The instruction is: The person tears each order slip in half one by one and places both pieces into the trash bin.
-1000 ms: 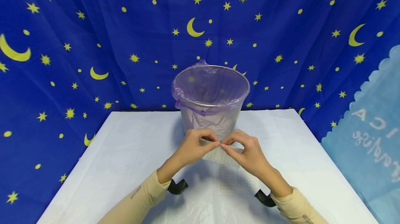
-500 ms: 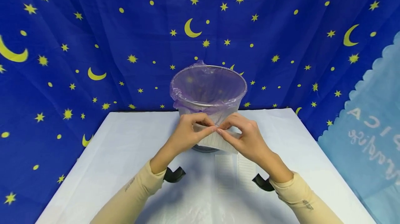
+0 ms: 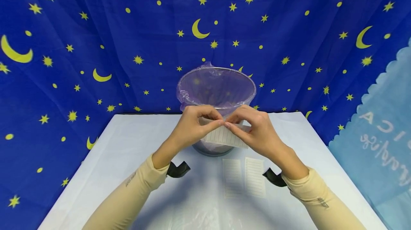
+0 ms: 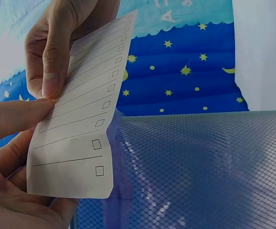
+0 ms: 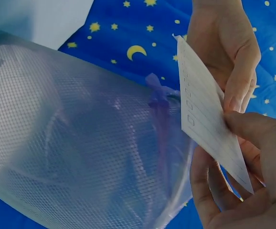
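Note:
A lined paper sheet with a column of small checkboxes (image 4: 76, 129) hangs between my two hands, creased near one end in the left wrist view. At its upper edge, my left hand (image 3: 191, 127) pinches it between thumb and fingers. Right beside, my right hand (image 3: 258, 129) pinches the same edge, the two thumb tips nearly meeting. Just behind the sheet stands a wire mesh bin (image 5: 95, 119), upright on the table. Its purple plastic liner (image 3: 205, 91) folds over the metal rim. The hands and sheet hide part of the bin's front.
Two more lined paper sheets lie on the white table (image 3: 128, 144): a left one (image 3: 232, 177) and a right one (image 3: 255, 177), side by side nearer the person. Behind the table hangs a blue curtain (image 3: 154, 44) with moons and stars. A light-blue cloth (image 3: 382, 130) hangs at right.
Both hands have moved up and away from the person, carrying the paper sheet in front of the bin. The two sheets on the table now show plainly.

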A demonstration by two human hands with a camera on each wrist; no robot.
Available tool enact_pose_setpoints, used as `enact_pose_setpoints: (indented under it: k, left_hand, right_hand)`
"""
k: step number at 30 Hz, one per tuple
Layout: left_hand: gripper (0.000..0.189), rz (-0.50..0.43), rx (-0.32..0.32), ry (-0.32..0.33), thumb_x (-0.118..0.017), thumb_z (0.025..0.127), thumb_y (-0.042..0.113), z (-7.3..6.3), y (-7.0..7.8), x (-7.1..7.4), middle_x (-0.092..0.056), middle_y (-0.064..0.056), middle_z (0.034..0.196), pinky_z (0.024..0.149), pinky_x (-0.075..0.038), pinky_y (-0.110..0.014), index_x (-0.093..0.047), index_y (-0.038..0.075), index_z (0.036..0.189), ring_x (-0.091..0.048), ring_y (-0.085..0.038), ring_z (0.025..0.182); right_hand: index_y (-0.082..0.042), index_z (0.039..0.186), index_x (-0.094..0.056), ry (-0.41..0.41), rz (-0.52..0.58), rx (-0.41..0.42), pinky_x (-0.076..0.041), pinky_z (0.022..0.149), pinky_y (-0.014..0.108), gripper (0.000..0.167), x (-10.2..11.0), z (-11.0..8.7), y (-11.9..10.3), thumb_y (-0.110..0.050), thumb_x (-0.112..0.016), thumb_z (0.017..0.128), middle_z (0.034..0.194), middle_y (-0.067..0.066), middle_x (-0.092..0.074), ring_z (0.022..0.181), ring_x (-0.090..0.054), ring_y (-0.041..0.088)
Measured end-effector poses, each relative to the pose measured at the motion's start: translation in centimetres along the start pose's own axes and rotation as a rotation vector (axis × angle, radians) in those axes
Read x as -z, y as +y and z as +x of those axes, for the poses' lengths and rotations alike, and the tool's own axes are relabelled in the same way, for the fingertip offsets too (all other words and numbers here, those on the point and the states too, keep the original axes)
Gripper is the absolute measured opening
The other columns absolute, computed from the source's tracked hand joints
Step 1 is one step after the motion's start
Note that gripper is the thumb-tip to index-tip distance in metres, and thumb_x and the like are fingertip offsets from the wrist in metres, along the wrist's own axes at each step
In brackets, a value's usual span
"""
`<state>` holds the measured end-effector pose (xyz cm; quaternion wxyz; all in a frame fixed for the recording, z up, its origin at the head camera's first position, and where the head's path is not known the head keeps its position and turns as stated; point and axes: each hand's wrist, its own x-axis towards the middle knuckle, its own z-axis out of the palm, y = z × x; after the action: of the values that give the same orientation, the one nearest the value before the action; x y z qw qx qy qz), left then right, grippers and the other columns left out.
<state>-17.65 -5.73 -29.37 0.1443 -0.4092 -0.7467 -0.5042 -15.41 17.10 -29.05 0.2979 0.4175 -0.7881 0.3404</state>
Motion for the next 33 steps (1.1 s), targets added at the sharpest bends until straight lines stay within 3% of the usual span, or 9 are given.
enact_pose_setpoints:
  k: [11,20,27,33]
  left_hand:
    - [0.004,-0.012,-0.042,0.006,-0.079,0.096,0.012,1.7,1.2,1.0,-0.078,0.001,0.091,0.084,-0.062,-0.032,-0.08,0.01,0.094,-0.074,-0.012,0.089]
    - [0.004,-0.044,-0.028,0.006,-0.077,0.097,0.01,2.9,1.8,2.0,-0.078,-0.001,0.093,0.084,-0.063,-0.034,-0.08,0.009,0.096,-0.074,-0.013,0.089]
    - [0.004,-0.064,0.019,0.045,-0.077,0.097,0.009,3.6,2.0,2.2,-0.078,-0.003,0.092,0.085,-0.063,-0.034,-0.079,0.007,0.096,-0.073,-0.014,0.09]
    - [0.006,-0.05,0.018,0.088,-0.076,0.097,0.01,4.7,2.4,2.6,-0.077,-0.004,0.091,0.084,-0.062,-0.034,-0.079,0.005,0.095,-0.072,-0.012,0.087]
  right_hand:
    - [-0.013,0.093,-0.077,-0.013,-0.047,-0.013,-0.06,0.07,0.027,0.011,1.6,1.9,-0.8,-0.003,-0.082,0.09,0.085,-0.006,-0.077,0.077,-0.071,0.008]
    - [-0.015,0.09,-0.078,-0.021,-0.031,-0.01,-0.053,0.067,0.016,0.008,2.7,4.0,-0.9,-0.008,-0.082,0.092,0.083,-0.01,-0.076,0.076,-0.071,0.005]
    - [-0.014,0.089,-0.078,-0.02,-0.046,-0.013,-0.052,0.068,0.015,0.007,3.3,5.1,-0.9,-0.01,-0.083,0.092,0.081,-0.01,-0.075,0.074,-0.069,0.003]
    - [-0.014,0.089,-0.079,-0.004,-0.068,-0.023,-0.054,0.069,0.016,0.006,3.9,6.3,-0.9,-0.012,-0.083,0.092,0.081,-0.008,-0.075,0.075,-0.068,0.004]
